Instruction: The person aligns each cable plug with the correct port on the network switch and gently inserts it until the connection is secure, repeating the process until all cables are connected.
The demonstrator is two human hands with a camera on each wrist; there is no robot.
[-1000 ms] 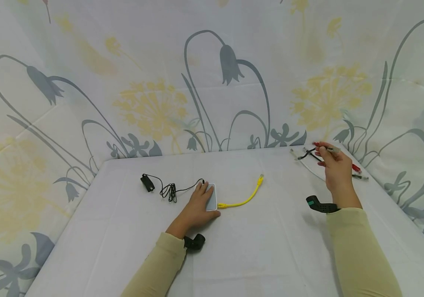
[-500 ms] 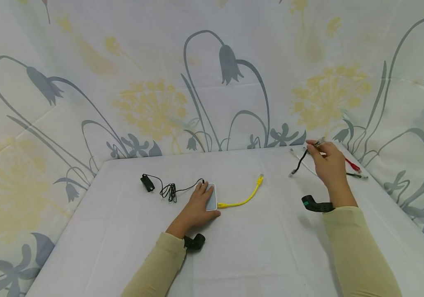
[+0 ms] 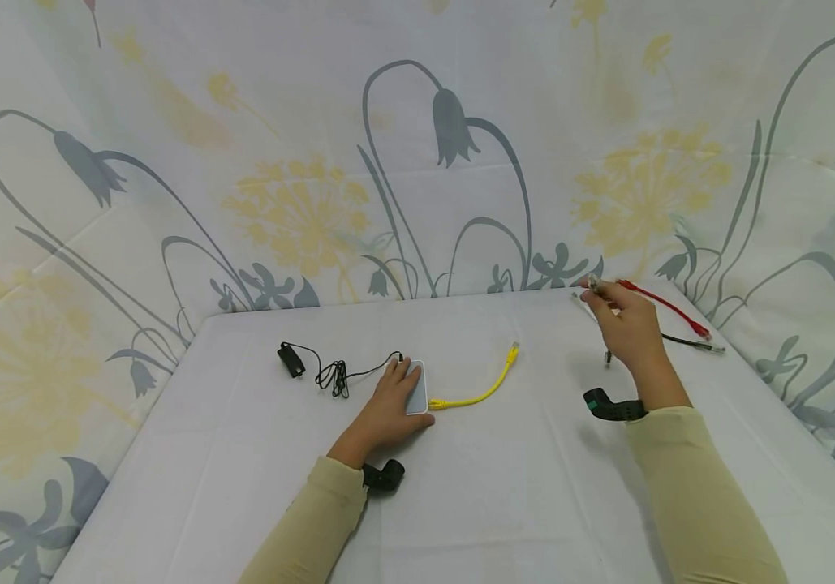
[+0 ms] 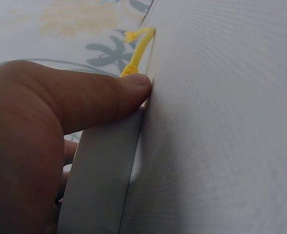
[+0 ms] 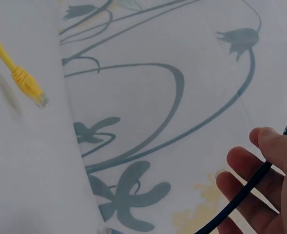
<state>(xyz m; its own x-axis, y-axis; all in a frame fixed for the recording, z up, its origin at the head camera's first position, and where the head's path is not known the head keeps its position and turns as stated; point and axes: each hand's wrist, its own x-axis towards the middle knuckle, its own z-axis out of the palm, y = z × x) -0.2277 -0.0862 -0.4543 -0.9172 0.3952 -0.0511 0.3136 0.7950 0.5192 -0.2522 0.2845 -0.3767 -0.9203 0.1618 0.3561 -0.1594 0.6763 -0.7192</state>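
Holding dark cable (image 5: 240, 196), right grip (image 3: 629, 328); left grip (image 3: 382, 408) on box (image 3: 419, 393).

On the bench (image 3: 475, 487), the adapter (image 3: 290, 361) lies at the left, its cord (image 3: 333, 376) running right to the back of the box (image 3: 418, 389), which sits under the left hand (image 3: 386, 405). The patch cable (image 3: 479, 399) extends from the box's right side, its far end further back. Near the bench's right rear corner, other cables (image 3: 669, 308) lie around the right hand (image 3: 630, 324), which holds a lead (image 5: 240, 197).
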